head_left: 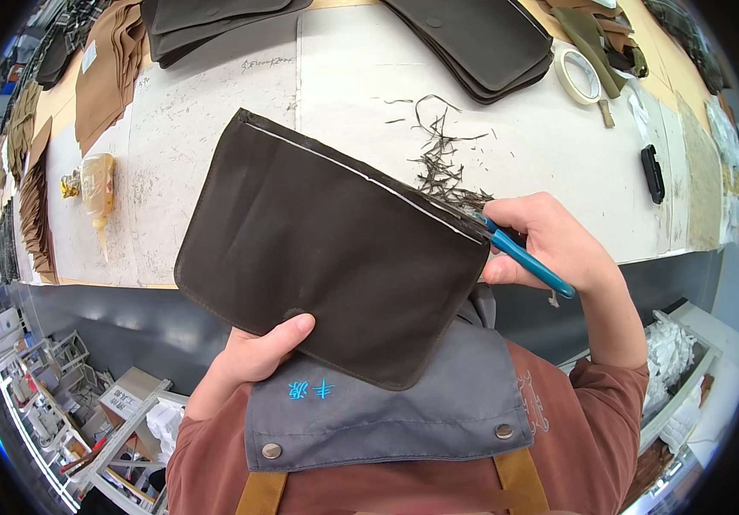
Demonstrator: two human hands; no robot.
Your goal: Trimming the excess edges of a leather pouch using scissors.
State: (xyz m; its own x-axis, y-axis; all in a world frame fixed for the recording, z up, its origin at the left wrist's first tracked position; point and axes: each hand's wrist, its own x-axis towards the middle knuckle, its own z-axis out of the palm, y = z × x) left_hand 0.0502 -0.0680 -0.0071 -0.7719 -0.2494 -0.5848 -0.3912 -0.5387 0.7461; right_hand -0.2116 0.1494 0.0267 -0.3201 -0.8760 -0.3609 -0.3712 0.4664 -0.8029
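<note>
My left hand (258,348) grips the lower edge of a dark brown leather bag piece (326,249), thumb on top and fingers hidden beneath. The piece is tilted over the table's near edge, with rounded lower corners, and a thin white line runs along its upper edge. At its right corner, my right hand (541,245) is closed round a teal-handled tool (528,260). The tool's head is hidden by the leather and fingers, so its kind cannot be told. Just beyond that corner lies a heap of thin dark trimmings (442,167).
Stacks of dark leather pieces (481,47) lie at the back. A tape roll (577,75) and a small black object (653,174) are on the right. On the left stand a bottle of yellowish liquid (97,184) and brown leather pieces (112,69). The table's front edge (129,285) runs beneath the work.
</note>
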